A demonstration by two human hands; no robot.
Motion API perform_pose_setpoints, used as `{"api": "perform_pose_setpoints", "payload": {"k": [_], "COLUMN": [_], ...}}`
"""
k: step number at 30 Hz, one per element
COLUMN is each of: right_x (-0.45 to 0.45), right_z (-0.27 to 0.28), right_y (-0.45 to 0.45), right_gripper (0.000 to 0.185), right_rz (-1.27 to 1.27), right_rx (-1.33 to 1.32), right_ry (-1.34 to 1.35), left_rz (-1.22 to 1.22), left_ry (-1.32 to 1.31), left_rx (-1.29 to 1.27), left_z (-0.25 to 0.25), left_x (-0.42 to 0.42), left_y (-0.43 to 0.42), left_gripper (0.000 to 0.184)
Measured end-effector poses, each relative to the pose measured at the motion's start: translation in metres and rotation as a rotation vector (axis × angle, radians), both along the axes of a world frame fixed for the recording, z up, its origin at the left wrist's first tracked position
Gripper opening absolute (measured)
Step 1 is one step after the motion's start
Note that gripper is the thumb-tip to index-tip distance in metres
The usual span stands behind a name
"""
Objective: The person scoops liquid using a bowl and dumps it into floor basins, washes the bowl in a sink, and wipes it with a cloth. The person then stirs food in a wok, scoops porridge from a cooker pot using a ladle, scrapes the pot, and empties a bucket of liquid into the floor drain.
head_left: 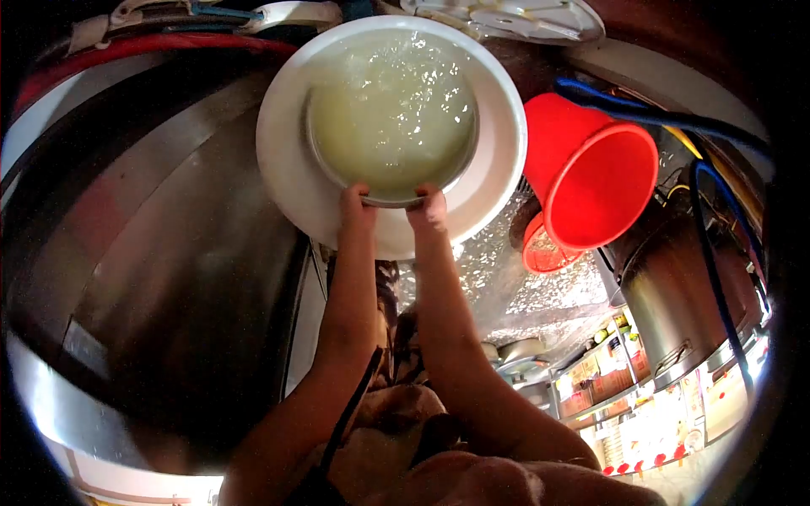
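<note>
A large white basin (283, 160) stands in front of me. Inside it is a round metal bowl (469, 160) full of cloudy, yellowish-green liquid (380, 118). Bright glints and ripples break the liquid's surface toward the far side, where the bowl's rim is hard to make out. My left hand (358, 207) grips the near rim of the bowl, fingers curled over the edge. A short way to its right, my right hand (429, 210) holds the same rim. Whether the bowl is tilted I cannot tell.
Right of the basin lies a red bucket (601, 181), its mouth facing me, with a smaller red container (547, 246) beside it. The floor (506, 291) looks wet. A blue hose (709, 126) hangs by a metal pot (688, 295). A big dark metal vessel (186, 278) fills the left.
</note>
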State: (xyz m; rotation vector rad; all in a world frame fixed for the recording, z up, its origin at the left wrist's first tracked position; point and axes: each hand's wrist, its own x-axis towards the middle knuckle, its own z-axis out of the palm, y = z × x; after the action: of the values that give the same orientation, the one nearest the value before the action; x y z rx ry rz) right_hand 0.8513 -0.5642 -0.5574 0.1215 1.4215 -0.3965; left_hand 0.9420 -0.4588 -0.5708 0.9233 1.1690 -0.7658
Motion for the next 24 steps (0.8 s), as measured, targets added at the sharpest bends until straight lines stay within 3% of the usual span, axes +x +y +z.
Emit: {"api": "perform_pose_setpoints", "payload": {"k": [5,7,10,14,16,20,21,24], "right_x": [0.009,0.01,0.011,0.001,-0.007,-0.042,-0.056,-0.098], "right_z": [0.047,0.059,0.084,0.102,0.133,0.195,0.199,0.249], "right_y": [0.0,0.0,-0.002,-0.002,-0.006,-0.018,-0.02,-0.03], "right_gripper": [0.016,0.02,0.022,0.024,0.024,0.016,0.028,0.031], "right_rz": [-0.063,-0.097,-0.066,-0.065,0.0,0.032,0.018,0.024], "right_rx": [-0.076,-0.06,-0.094,-0.144,-0.178,-0.172,-0.151,-0.194], "right_ry": [-0.041,-0.064,-0.06,-0.166,-0.232,-0.283,-0.285,-0.269], "left_rz": [-0.051,-0.064,-0.071,-0.006,-0.143,-0.186,-0.162,-0.237], "left_ry": [0.021,-0.146,-0.125,-0.224,-0.318,-0.554,-0.519,-0.526], "left_rx": [0.103,0.015,0.086,0.066,0.07,-0.086,-0.056,-0.009], "left_z": [0.043,0.06,0.08,0.143,0.169,0.211,0.239,0.283], "left_x": [0.004,0.006,0.006,0.006,-0.002,-0.038,-0.05,-0.09], "left_y": [-0.008,-0.006,-0.009,-0.027,-0.021,-0.022,-0.036,-0.048], "left_gripper": [0.025,0.013,0.015,0.011,0.014,0.03,0.036,0.042]}}
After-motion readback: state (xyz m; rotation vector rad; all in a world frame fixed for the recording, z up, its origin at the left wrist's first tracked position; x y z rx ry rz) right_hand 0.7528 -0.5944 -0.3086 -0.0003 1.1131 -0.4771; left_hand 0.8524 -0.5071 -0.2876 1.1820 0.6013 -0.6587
